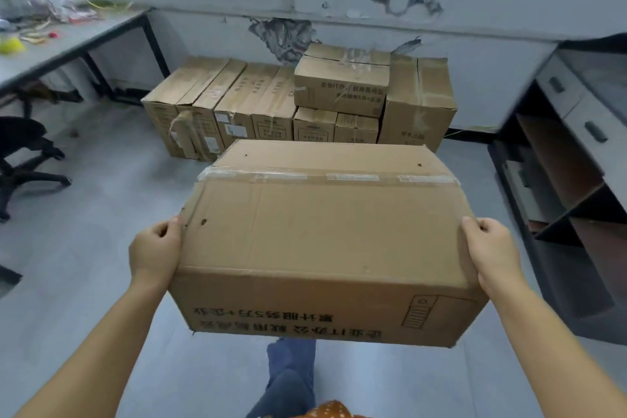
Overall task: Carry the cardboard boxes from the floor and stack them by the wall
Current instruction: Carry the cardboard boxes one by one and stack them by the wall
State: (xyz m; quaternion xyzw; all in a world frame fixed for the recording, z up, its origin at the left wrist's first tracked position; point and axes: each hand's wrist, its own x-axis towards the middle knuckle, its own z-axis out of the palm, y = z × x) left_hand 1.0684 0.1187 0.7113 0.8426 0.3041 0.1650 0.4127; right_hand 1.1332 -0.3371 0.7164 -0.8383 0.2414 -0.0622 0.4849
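Cardboard boxes [298,102] stand on a grey floor [101,248] against the wall; a desk [61,44] holds what appears to be plastic clutter [51,0].

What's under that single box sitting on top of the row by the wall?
The upper box rests on two smaller boxes standing side by side, between the long row and a tall box. The carried box covers their bases and the floor there.

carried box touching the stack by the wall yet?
Apart. Head view: the carried box is held up in both hands; floor shows between it and the stack.
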